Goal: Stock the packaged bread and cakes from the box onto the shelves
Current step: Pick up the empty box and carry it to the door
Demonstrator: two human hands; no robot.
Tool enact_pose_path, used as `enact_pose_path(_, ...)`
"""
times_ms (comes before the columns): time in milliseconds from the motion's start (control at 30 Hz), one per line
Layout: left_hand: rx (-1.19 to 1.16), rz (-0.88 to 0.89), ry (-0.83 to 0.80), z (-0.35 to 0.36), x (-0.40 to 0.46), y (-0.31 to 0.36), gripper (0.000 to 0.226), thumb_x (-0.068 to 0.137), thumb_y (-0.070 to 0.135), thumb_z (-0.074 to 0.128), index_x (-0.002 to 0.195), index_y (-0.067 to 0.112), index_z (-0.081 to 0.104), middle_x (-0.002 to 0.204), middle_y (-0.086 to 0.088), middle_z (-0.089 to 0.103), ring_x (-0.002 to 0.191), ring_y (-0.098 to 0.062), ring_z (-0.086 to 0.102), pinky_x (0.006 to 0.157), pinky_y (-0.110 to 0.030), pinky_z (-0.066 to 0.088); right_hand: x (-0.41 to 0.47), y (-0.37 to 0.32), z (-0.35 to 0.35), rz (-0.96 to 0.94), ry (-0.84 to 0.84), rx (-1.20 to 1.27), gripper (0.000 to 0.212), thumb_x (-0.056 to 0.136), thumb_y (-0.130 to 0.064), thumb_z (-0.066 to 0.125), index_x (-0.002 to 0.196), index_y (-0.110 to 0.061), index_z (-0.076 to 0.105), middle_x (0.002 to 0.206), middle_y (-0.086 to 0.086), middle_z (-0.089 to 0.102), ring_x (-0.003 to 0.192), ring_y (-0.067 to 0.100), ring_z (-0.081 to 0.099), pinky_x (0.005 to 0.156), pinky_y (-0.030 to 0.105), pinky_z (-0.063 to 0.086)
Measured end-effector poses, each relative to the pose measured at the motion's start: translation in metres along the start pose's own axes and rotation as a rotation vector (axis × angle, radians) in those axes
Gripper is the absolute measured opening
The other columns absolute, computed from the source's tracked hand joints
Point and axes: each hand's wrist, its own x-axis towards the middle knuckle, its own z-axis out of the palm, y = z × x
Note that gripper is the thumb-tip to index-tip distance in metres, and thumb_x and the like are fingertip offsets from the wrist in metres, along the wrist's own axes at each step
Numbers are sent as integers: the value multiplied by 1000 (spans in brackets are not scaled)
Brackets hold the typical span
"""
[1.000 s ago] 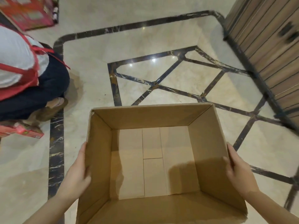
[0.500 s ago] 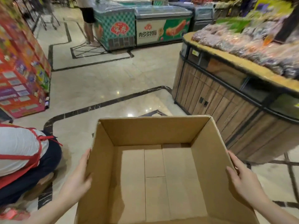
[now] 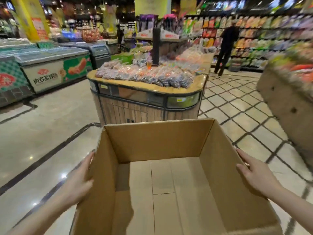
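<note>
An open brown cardboard box [image 3: 159, 143] fills the lower middle of the head view, held up in front of me. Nothing lies inside it; only its bare flaps show at the bottom. My left hand [image 3: 79, 180] presses flat against the box's left outer wall. My right hand [image 3: 254, 175] grips the right outer wall, fingers spread along the cardboard. No packaged bread or cakes from the box are in sight.
A wooden display island [image 3: 145, 99] piled with bagged goods stands straight ahead, close to the box. Chest freezers [image 3: 49, 72] line the left. A second wooden stand [image 3: 288, 102] is at the right. A person in dark clothes [image 3: 225, 46] faces the far shelves [image 3: 264, 34].
The view has swung up from the floor to the shop aisle. The crouching person in the red apron has dropped out of sight. Both hands stay on the box's sides.
</note>
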Motion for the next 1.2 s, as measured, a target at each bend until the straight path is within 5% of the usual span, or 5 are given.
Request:
enact_pose_path(67,-5,91,-53,15,12,33,84,74,5,60,118,70,29,108,47,47,100,12,53,81,-6,40,-31,28,-28,70,69,-6,50,93,-10,51,141,-20,40,128,6,59,114,28,57,84,30,39)
enact_pose_path(233,4,221,-277,83,34,123,76,73,17,62,141,30,29,123,0,57,105,-16,55,89,-34,45,-121,104,-95,281,246,-7,49,90,-8,55,136,-23,46,123,5,62,99,23,62,77,32,40)
enact_pose_path(500,128,545,-512,218,-1,288,76,82,2,58,146,23,23,136,-8,50,116,-26,53,98,-33,41,-296,200,-183,633,479,-70,50,94,-13,51,141,-23,39,127,2,58,117,26,55,97,38,43)
enact_pose_path(667,74,785,-696,296,-77,395,81,68,37,61,141,29,27,134,0,44,119,-21,48,104,-38,36,-414,249,-232,795,616,-67,49,94,-10,51,140,-21,40,124,3,60,112,24,57,96,37,43)
enact_pose_path(1200,2,1177,-1104,518,-332,650,78,78,-3,61,144,21,28,131,-5,52,109,-16,52,88,-23,45,-718,353,-310,1313,969,-157,50,89,-5,57,138,-10,45,134,9,54,122,30,51,101,36,38)
